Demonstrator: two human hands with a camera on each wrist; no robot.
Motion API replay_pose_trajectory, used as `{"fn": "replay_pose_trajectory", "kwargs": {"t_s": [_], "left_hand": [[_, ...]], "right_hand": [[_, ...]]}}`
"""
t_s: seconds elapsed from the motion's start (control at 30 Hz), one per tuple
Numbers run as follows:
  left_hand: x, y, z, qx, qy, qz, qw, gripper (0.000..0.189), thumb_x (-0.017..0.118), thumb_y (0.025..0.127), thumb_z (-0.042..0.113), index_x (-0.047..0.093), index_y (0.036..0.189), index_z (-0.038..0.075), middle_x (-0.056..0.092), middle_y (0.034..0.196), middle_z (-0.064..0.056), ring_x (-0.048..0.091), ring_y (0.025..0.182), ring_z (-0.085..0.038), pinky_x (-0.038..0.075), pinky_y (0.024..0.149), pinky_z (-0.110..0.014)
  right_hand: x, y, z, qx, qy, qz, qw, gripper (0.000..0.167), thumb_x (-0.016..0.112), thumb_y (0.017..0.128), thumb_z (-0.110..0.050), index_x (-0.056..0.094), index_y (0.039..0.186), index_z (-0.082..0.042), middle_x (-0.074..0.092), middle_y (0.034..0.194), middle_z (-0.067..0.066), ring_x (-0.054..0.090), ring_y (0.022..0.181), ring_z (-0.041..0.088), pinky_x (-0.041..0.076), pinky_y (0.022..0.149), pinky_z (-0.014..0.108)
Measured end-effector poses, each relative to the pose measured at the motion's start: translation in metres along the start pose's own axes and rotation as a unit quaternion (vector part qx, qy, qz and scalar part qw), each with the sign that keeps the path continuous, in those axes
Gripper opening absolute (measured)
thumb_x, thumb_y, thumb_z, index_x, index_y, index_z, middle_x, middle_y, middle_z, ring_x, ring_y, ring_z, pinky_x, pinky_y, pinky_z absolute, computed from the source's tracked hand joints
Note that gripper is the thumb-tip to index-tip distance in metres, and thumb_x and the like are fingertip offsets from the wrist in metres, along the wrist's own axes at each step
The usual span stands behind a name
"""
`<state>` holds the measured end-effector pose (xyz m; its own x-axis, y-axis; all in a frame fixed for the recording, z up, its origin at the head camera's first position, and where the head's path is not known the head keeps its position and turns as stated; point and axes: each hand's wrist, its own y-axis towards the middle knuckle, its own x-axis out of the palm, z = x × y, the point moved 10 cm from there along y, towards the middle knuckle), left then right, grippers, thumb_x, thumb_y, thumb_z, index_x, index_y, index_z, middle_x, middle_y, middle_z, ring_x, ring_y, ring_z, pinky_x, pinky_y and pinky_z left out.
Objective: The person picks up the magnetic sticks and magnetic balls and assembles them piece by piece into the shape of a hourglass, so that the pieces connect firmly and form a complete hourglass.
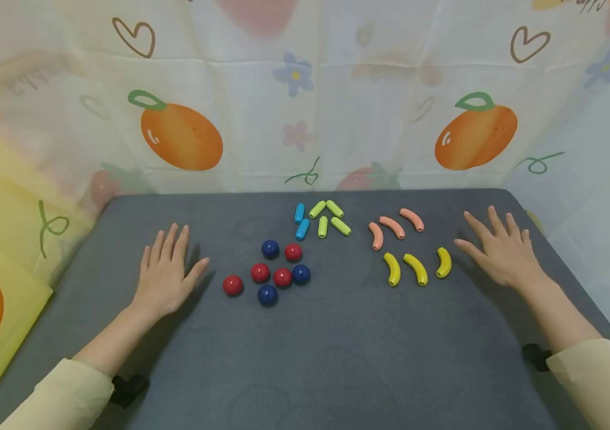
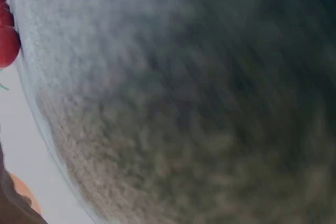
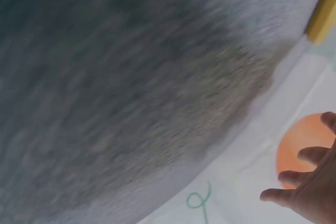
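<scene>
My left hand (image 1: pixel 164 276) is spread palm down at the left of the dark table, holding nothing. Nearest to it is a red ball (image 1: pixel 233 285), one of several red and dark blue balls grouped left of the middle. On the right, my right hand (image 1: pixel 503 254) is likewise spread and holds nothing. A yellow curved piece (image 1: pixel 443 263) lies closest to it, beside two more yellow ones. Behind these sit three pink curved pieces (image 1: pixel 392 227). Two blue tubes (image 1: pixel 302 229) and several light green tubes (image 1: pixel 323 227) lie at the back middle.
The grey table (image 1: pixel 305 358) has a rounded back edge. A printed curtain (image 1: pixel 310 119) with oranges and hearts hangs behind it and along both sides. Dark bands (image 1: pixel 129 389) circle both wrists near the sleeves.
</scene>
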<state>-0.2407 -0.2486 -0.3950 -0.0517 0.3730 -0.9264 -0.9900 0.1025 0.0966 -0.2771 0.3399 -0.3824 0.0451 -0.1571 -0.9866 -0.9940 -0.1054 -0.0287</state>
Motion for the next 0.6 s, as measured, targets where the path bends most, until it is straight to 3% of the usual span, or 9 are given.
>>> {"fn": "replay_pose_trajectory", "kwargs": {"t_s": [0.17,0.33,0.5,0.6], "left_hand": [[-0.003,0.003,0.014,0.023,-0.121,-0.003,0.9924,0.071,0.047,0.103,0.041,0.022,0.154,-0.002,0.033,0.155,-0.03,0.034,0.14,-0.051,0.031,0.111,-0.066],[0.004,0.003,0.023,0.007,-0.194,-0.053,0.9794,0.059,0.056,0.099,0.039,0.044,0.145,0.004,0.055,0.141,-0.021,0.058,0.123,-0.037,0.053,0.097,-0.051],[0.018,0.003,0.027,0.0,-0.245,-0.129,0.9608,0.052,0.065,0.095,0.035,0.053,0.138,0.008,0.062,0.135,-0.016,0.064,0.105,-0.015,0.053,0.083,-0.025],[0.027,0.001,0.03,0.001,-0.273,-0.163,0.948,0.052,0.068,0.093,0.031,0.054,0.136,0.006,0.063,0.133,-0.017,0.062,0.098,-0.003,0.05,0.081,-0.019]], "right_hand": [[-0.009,-0.002,-0.023,-0.017,0.032,0.03,0.9989,0.075,0.046,0.1,-0.055,0.025,0.156,-0.01,0.012,0.16,0.034,0.011,0.144,0.062,0.014,0.109,0.079],[-0.016,-0.005,-0.049,-0.032,0.082,0.049,0.9949,0.069,0.057,0.098,-0.04,0.035,0.15,0.0,0.024,0.157,0.034,0.022,0.142,0.058,0.021,0.11,0.074],[-0.02,-0.005,-0.075,-0.049,0.122,0.067,0.989,0.056,0.061,0.097,-0.028,0.046,0.141,0.002,0.04,0.148,0.031,0.036,0.136,0.051,0.031,0.107,0.07],[-0.017,-0.006,-0.087,-0.051,0.147,0.059,0.986,0.05,0.061,0.098,-0.026,0.05,0.138,0.0,0.047,0.141,0.028,0.047,0.127,0.047,0.041,0.1,0.065]]}}
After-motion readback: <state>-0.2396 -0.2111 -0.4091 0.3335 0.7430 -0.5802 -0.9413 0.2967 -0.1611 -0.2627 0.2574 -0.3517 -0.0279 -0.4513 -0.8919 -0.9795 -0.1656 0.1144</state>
